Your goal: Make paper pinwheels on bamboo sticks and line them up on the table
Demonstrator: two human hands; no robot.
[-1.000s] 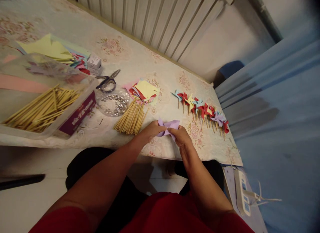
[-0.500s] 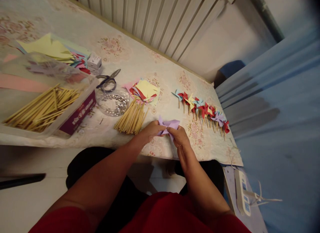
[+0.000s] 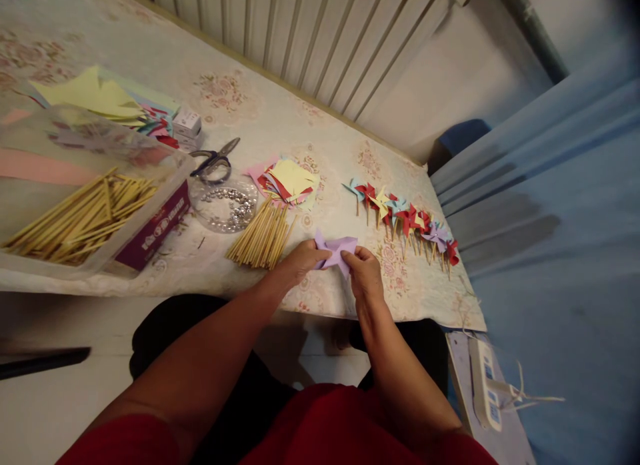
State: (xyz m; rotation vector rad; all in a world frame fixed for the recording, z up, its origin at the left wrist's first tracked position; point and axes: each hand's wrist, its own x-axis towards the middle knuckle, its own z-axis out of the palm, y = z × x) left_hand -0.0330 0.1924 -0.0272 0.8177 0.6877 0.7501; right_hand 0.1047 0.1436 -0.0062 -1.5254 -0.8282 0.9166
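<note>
Both hands pinch a folded lilac paper piece [image 3: 336, 249] just above the near edge of the table [image 3: 280, 125]. My left hand [image 3: 303, 260] grips its left side, fingers closed. My right hand [image 3: 366, 274] holds the right side, thumb and fingers pressed on the paper. A loose bundle of wooden sticks [image 3: 261, 235] lies just left of my left hand. A row of finished paper pinwheels [image 3: 403, 218] in red, blue, yellow and lilac lies to the right of my hands.
A pile of cut coloured paper squares [image 3: 289, 181] lies behind the sticks. A round clear dish of shiny pins [image 3: 226, 205], scissors [image 3: 215, 160], a small white box [image 3: 187, 123] and a clear tub of sticks [image 3: 80, 215] stand at the left. A power strip [image 3: 483, 385] lies at lower right.
My right hand has shifted slightly down and right on the lilac paper, and the paper's folds look a little flatter. My left hand has barely moved.
</note>
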